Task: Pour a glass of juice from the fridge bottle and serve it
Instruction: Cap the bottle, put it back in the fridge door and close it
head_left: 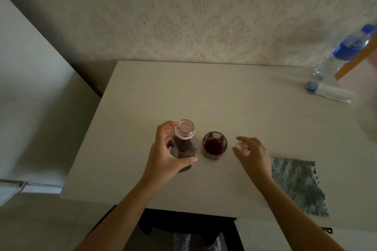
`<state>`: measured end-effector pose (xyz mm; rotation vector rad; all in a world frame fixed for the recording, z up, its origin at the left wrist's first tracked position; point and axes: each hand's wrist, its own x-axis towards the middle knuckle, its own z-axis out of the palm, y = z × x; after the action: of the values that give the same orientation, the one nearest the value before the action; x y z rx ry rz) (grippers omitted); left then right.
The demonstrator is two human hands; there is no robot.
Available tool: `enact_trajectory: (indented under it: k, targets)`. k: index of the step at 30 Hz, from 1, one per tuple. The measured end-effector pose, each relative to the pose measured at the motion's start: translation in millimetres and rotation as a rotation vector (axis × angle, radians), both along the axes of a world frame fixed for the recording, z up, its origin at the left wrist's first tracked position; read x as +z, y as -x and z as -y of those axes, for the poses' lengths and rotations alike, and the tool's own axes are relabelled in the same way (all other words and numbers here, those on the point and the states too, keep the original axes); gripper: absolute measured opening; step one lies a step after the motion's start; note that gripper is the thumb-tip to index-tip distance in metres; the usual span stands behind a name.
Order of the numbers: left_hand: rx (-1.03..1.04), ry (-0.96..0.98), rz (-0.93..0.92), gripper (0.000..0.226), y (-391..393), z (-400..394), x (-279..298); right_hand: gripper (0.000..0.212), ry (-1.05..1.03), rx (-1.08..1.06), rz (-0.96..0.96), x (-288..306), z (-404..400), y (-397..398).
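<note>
A clear juice bottle (pixel 184 140) with dark red juice stands upright and uncapped on the white table (pixel 163 91). My left hand (pixel 165 153) is wrapped around its body. Just right of the bottle stands a small glass (pixel 214 145) holding dark red juice. My right hand (pixel 252 154) hovers over the table right of the glass, fingers curled around a small clear object (pixel 243 147) that looks like the bottle's cap.
A grey cloth (pixel 297 185) lies at the table's right front. At the far right stand a water bottle with a blue label (pixel 344 51) and a lying white tube with a blue cap (pixel 328 91). A patterned wall is behind; a white appliance is left.
</note>
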<state>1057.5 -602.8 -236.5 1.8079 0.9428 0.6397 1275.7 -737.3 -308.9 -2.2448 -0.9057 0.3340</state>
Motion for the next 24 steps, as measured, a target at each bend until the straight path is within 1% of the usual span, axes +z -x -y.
enact_trajectory:
  k: [2,5,6,9,12,14,16,21,24]
  targets:
    - [-0.022,-0.019,-0.008,0.092,-3,2,10,0.022,-0.185,-0.058,-0.133,29,-6,1]
    - [-0.062,-0.037,-0.003,0.092,-7,7,30,0.014,-0.436,-0.017,-0.361,86,-18,8]
    - [-0.08,-0.047,-0.001,0.091,-8,9,38,0.015,-0.513,0.016,-0.418,107,-20,12]
    - [-0.134,-0.078,0.009,0.091,-11,15,63,0.026,-0.739,0.133,-0.606,166,-21,20]
    - [-0.169,-0.114,0.022,0.092,-13,21,88,0.021,-0.845,0.34,-0.727,207,-17,28]
    - [-0.193,-0.157,0.03,0.092,-13,25,104,0.023,-0.854,0.454,-0.737,224,-13,36]
    - [-0.217,-0.188,0.045,0.094,-12,30,118,0.029,-0.853,0.516,-0.702,236,-9,44]
    - [-0.263,-0.184,0.089,0.096,-6,38,142,0.035,-0.825,0.56,-0.604,256,3,51]
    - [-0.298,-0.171,0.102,0.097,-3,39,151,0.033,-0.754,0.589,-0.517,267,8,50]
